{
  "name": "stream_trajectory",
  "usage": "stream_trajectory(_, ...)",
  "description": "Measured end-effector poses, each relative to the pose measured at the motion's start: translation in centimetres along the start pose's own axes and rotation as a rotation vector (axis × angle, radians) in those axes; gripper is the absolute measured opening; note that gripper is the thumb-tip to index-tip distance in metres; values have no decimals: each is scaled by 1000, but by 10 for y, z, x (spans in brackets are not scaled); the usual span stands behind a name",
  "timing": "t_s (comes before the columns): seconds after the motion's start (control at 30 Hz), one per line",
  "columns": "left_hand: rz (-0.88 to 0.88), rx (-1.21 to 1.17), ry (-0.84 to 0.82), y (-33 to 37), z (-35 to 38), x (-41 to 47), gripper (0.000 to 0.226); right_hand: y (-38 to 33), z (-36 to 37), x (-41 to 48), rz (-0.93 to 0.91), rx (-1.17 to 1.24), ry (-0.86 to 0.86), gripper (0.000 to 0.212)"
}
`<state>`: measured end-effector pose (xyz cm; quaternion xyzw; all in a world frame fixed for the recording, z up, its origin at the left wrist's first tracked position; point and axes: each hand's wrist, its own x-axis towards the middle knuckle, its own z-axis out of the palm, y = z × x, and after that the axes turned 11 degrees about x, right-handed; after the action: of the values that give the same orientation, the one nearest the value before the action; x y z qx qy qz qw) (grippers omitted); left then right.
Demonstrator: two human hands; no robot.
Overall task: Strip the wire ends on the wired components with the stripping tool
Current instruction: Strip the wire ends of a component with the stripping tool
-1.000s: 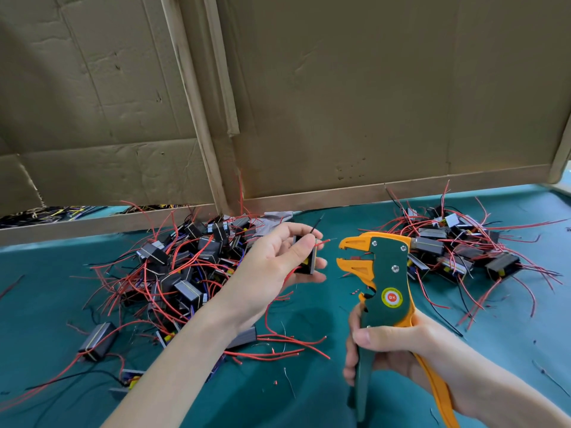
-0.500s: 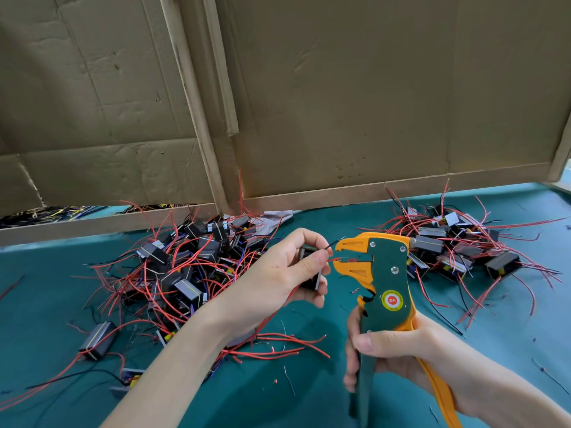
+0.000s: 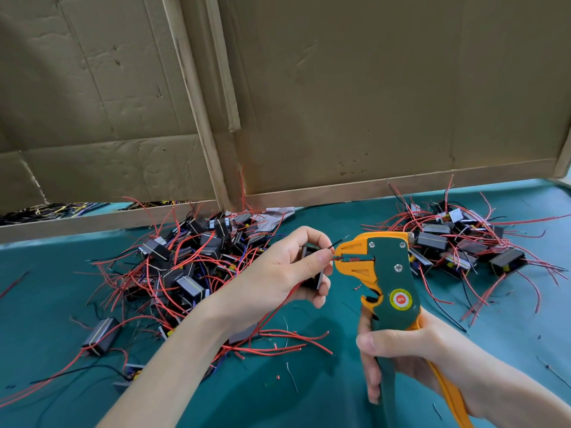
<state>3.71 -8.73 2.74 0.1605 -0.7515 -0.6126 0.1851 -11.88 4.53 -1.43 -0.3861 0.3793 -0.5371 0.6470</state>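
One wide-angle camera, worn on the person's head, looked forward and down from close behind the stripping tool (image 3: pixel 392 273). The green table (image 3: pixel 324 403) spread beneath the tool, and the cardboard wall (image 3: pixel 370 103) stood beyond it.

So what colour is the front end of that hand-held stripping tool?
Orange, on the dark green stripping tool; the head view shows it best.
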Motion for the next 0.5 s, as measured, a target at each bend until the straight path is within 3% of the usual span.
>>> stream_trajectory(0.27, -15, 35, 20, -7, -1, 2, 18, 19, 2, 6, -85, 21, 159, 35)
stream_trajectory(0.5, -45, 5, 50, -8, -1, 3, 7, 8, 0, 7, 31, 110, -58, 15)
